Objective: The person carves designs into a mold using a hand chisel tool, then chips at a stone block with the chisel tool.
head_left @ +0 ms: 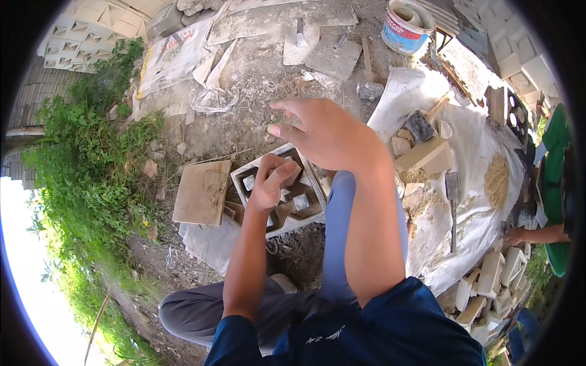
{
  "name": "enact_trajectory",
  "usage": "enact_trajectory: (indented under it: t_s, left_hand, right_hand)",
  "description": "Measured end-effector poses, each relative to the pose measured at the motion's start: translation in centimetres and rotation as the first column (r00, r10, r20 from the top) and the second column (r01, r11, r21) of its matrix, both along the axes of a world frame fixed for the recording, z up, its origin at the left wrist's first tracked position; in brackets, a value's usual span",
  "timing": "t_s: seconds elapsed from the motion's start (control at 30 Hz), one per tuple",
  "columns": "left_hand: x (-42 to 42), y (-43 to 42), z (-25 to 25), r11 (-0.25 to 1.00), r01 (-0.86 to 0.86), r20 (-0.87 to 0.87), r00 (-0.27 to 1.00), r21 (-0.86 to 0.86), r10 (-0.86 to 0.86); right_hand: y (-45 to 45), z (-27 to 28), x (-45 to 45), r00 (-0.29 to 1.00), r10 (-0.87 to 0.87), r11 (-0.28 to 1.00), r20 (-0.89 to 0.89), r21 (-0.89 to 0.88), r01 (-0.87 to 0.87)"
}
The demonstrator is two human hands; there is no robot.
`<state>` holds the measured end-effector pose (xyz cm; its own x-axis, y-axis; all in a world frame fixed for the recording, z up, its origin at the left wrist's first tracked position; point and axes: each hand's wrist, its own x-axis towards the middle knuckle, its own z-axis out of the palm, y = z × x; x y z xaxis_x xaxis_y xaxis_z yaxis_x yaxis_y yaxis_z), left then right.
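Fingers, right hand: the right hand (314,131) hangs in the air above the frame, fingers loosely bent, thumb apart, nothing in it that I can see.
Fingers, left hand: the left hand (268,182) is down over the frame with its fingers curled in. Can't tell from here if they've got hold of an inner piece or are just resting on it, sorry.
The frame: the square frame (299,225) sits low on the ground right in front of the person's bent legs, a bit skewed, top uncovered.
Inside it: dark walls with pale square pieces between them, like this pale piece (301,202). Part of it is hidden under that left hand.
Done so far: the frame is in place and has its pieces in it, so I'd call the setting-up mostly sorted.
Left over: deep gaps show between the pieces, so my guess is this one's partway and no more.
Just beside it: a flat wooden board (201,193) on the left, not in either hand.
Off to the right: a long-handled flat tool (452,189) and a sand heap (497,181) on a white sheet (473,226), both untouched.
Far right: somebody else's hand (517,236) near a jumble of pale blocks (490,274), well apart from the frame.
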<state>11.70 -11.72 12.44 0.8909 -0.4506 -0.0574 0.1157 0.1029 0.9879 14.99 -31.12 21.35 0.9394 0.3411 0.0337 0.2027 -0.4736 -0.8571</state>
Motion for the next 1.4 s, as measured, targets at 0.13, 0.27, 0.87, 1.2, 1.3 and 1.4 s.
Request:
enact_trajectory:
  t_s: [0.13, 0.27, 0.87, 1.2, 1.3, 1.4]
  left_hand:
    - [-0.4, 0.3, 1.9, 0.998, 0.033, 0.076, 0.996, 0.046, -0.036]
    - [-0.2, 0.5, 0.2, 0.984, -0.177, 0.081, 0.981, -0.005, 0.176]
    - [-0.7, 2.4, -0.4, 0.971, -0.073, 0.060, 0.994, -0.230, 0.089]
    - [0.7, 2.2, 0.3, 0.930, -0.185, -0.020, 0.982, -0.317, 0.188]
    - [0.5, 1.0, -0.5, 0.923, -0.224, -0.054, 0.974, -0.312, 0.218]
    - [1.3, 1.3, -0.3, 0.913, -0.295, -0.028, 0.954, -0.282, 0.300]
  right_hand:
    - [0.1, 0.9, 0.0, 0.996, 0.040, 0.999, -0.075, -0.020, -0.042]
    - [0.1, 0.5, 0.5, 0.999, 0.043, 0.999, -0.008, -0.007, -0.043]
    - [0.6, -0.7, -0.1, 0.999, 0.046, 0.999, 0.013, -0.023, -0.046]
    - [1.0, 0.0, 0.7, 0.999, 0.049, 0.996, 0.005, -0.072, -0.049]
    - [0.6, -0.7, 0.5, 0.999, 0.045, 0.997, -0.003, -0.068, -0.046]
    - [0.8, -0.1, 0.9, 0.998, 0.062, 0.995, 0.021, -0.081, -0.060]
